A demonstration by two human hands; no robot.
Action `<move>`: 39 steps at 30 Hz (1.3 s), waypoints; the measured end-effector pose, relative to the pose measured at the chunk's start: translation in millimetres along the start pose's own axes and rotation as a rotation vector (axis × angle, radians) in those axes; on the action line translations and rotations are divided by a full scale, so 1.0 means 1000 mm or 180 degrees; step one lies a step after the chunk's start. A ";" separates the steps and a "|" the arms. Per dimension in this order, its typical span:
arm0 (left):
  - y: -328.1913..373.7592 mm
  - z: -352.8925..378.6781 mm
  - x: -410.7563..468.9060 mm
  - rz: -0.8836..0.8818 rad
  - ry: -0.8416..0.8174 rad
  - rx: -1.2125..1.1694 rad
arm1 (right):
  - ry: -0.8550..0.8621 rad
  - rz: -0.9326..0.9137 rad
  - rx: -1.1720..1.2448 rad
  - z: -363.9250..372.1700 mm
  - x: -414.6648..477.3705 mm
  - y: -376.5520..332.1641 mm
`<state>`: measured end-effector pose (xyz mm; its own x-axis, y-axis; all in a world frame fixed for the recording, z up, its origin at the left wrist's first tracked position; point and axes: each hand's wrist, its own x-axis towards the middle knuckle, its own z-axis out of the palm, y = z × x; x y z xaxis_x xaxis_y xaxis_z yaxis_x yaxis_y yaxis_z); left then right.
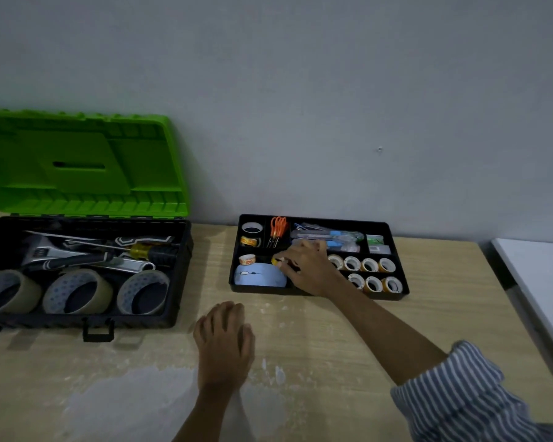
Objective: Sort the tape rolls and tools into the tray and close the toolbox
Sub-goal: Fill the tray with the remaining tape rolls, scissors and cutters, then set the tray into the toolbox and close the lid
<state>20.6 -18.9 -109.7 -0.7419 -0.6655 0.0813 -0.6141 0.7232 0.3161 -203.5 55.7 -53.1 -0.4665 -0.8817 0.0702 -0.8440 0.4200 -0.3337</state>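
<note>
- Green lid (77, 164) of the toolbox (45, 320) stands fully open at the left of the frame, so closing it is not yet done.
- Three big tape rolls (77, 291) stand in a row along the toolbox's near edge. Behind them a wrench (45, 247) and a screwdriver (144, 250) lie among other tools, all unsorted.
- The black tray (348, 221) at centre right is already well filled: orange scissors (278, 226) in an upper slot, a wide blue roll (259, 275) at lower left, and seven small rolls (369, 264) in its right compartment.
- The right hand (307, 269) reaches into the tray's middle, its fingertips apparently pinching a small yellow roll (275, 260) just above the blue one.
- The left hand (224, 339) rests on the table (332, 346) between box and tray, loosely curled and holding nothing.
- Judged from this, the small items are largely sorted, while the big rolls, the heavy tools and the lid remain.
</note>
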 end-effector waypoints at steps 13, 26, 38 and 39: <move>0.019 -0.021 0.063 -0.1143 0.0299 -0.0945 | 0.0834 0.3104 0.0008 -0.055 -0.080 0.110; 0.029 -0.050 0.129 -0.0543 -0.0741 -0.0223 | 0.0084 0.2866 0.0353 -0.050 -0.089 0.117; 0.038 -0.075 0.114 -0.0669 -0.0536 -0.0111 | 0.0149 0.2718 0.0201 -0.067 -0.118 0.097; 0.039 -0.079 0.114 -0.0667 -0.0487 -0.0159 | 0.0197 0.2683 0.0170 -0.070 -0.120 0.097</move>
<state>-66.2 -81.0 -13.7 -0.6344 -0.7613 -0.1335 -0.7473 0.5600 0.3577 -247.6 217.3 -28.1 -0.9491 -0.2643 -0.1713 -0.1944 0.9196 -0.3414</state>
